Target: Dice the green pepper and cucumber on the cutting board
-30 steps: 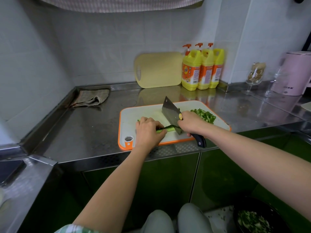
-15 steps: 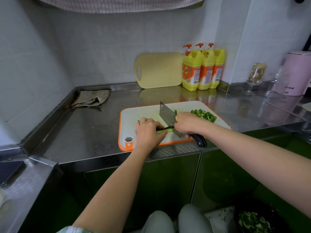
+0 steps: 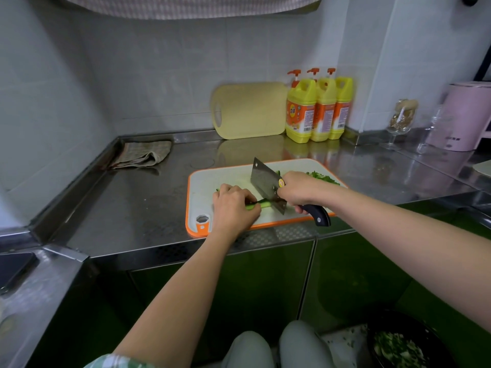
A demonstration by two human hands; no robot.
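Cleaver (image 3: 265,185) gripped by right fingers (image 3: 291,198); left fingers (image 3: 245,199) curled, pinning cucumber (image 3: 263,205); yellow board (image 3: 249,110), detergent bottles (image 3: 318,107) behind.

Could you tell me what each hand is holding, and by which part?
Right hand grips the cleaver by its handle; left hand holds the cucumber strip down, close to the blade.

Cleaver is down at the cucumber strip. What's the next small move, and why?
Probably slide the left hand slightly away from the blade along the cucumber strip, then make the next cut. The cleaver, gripped by the right hand, meets the strip right beside the left fingers, and uncut strip extends under that hand.
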